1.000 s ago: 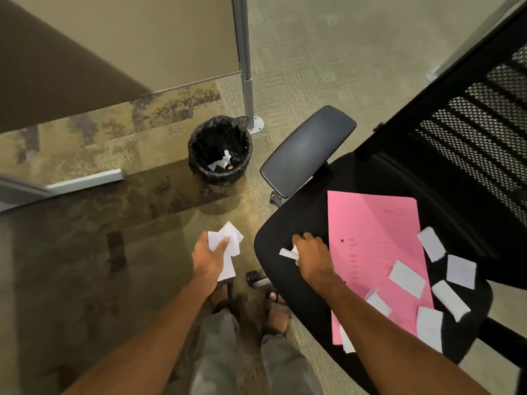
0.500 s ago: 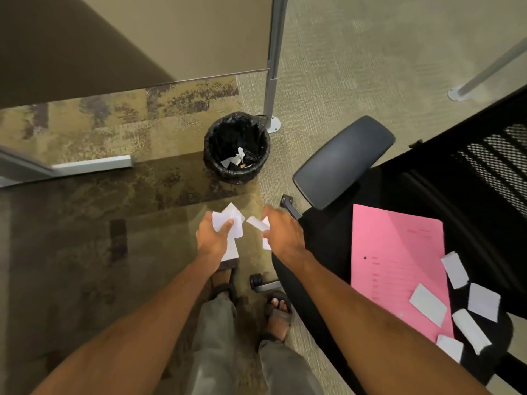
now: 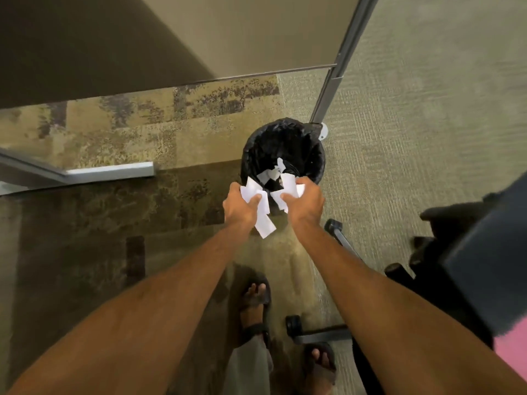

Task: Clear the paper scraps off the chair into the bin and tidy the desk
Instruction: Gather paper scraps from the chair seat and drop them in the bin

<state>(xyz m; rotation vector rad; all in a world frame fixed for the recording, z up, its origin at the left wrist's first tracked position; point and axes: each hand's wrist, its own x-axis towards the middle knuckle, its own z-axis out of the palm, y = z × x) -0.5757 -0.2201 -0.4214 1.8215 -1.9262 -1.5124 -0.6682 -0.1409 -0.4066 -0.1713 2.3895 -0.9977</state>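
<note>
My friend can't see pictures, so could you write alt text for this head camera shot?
Seen from above, a person's left hand and right hand each hold white paper scraps at the near rim of a black-lined bin that already has scraps in it. An office chair edges in at right.

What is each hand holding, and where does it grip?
Both hold paper scraps: left hand pinches its bunch mid-sheet; right hand clutches its scraps at their near ends.

White paper scraps (image 3: pixel 263 208) show against the black liner of the bin (image 3: pixel 313 158). The carpet (image 3: pixel 427 124) is plain olive-green to the right and mottled tan with dark brown patches to the left, under a beige partition panel (image 3: pixel 242 32) with a grey metal post (image 3: pixel 339 67). The chair (image 3: pixel 470 266) is black, with what seems a pink folder (image 3: pixel 512 354) at the blurred right edge.
</note>
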